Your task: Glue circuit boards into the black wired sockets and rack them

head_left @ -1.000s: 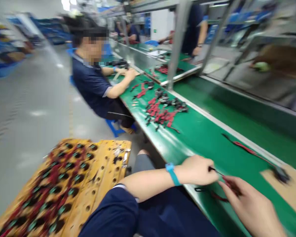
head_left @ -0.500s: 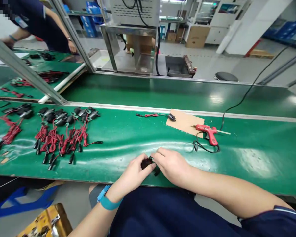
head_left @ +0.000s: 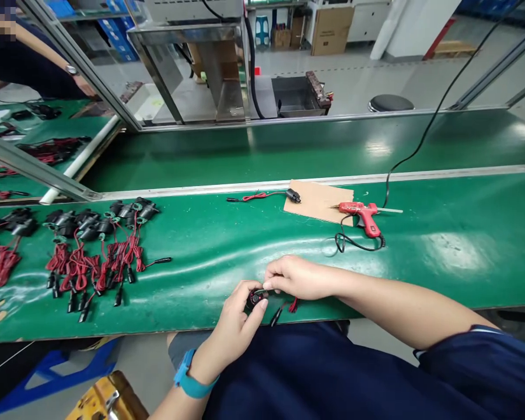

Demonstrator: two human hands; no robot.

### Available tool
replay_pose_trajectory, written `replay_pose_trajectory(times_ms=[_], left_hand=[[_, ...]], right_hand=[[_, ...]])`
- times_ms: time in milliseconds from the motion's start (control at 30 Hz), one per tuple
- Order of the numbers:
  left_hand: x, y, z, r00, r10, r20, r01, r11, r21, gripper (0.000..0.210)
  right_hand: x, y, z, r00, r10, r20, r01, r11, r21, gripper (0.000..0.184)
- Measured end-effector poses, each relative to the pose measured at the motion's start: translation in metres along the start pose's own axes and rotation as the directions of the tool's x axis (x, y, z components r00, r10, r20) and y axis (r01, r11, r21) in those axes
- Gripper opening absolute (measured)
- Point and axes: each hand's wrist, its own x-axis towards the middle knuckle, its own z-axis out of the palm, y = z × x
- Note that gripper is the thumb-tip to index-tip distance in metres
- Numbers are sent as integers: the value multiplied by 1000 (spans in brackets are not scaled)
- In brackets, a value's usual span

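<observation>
My left hand (head_left: 240, 315) wraps thumb and fingers around a small black plastic housing (head_left: 256, 298), its open end turned up toward me. At the housing's upper right edge, my right hand (head_left: 291, 277) has thumb and fingertips pinched together. A thin green piece shows by those fingertips, but what they grip is too small to make out. Below my right hand lies a red wire (head_left: 293, 305) with a black connector (head_left: 276, 316) near the bench's front edge; its link to the housing is hidden.
A red glue gun (head_left: 365, 216) lies with its tip over a cardboard sheet (head_left: 317, 204). One black part with a red cord (head_left: 294, 195) rests on the cardboard. Several corded black parts (head_left: 90, 224) are bunched at left. A metal frame post (head_left: 83, 64) stands there, with a co-worker's arm (head_left: 48, 44) beyond.
The camera view has shifted, so the bench things sit further left and mostly higher. My right hand's fingers have drawn back slightly, showing more of the housing and the red wire.
</observation>
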Motion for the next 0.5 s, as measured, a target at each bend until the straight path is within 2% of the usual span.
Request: replay_pose_trajectory(times_ms=[67, 167, 267, 400, 500], left_hand=[[-2, 1, 3, 998, -68, 1, 68, 992, -109, 19], [0, 1, 7, 986, -165, -17, 155, 952, -263, 28], [3, 1, 10, 967, -253, 16, 234, 867, -441, 34], [7, 11, 18, 939, -311, 144, 318, 636, -703, 34], [9, 25, 19, 912, -342, 228, 380, 489, -785, 38]], right_hand=[[-1, 5, 5, 999, 33, 37, -37, 992, 120, 26], [-3, 13, 11, 996, 41, 74, -59, 963, 264, 31], [-6, 18, 12, 997, -5, 76, -22, 937, 348, 33], [-9, 19, 16, 994, -66, -92, 92, 943, 320, 32], [-12, 20, 20, 957, -109, -267, 163, 969, 187, 33]])
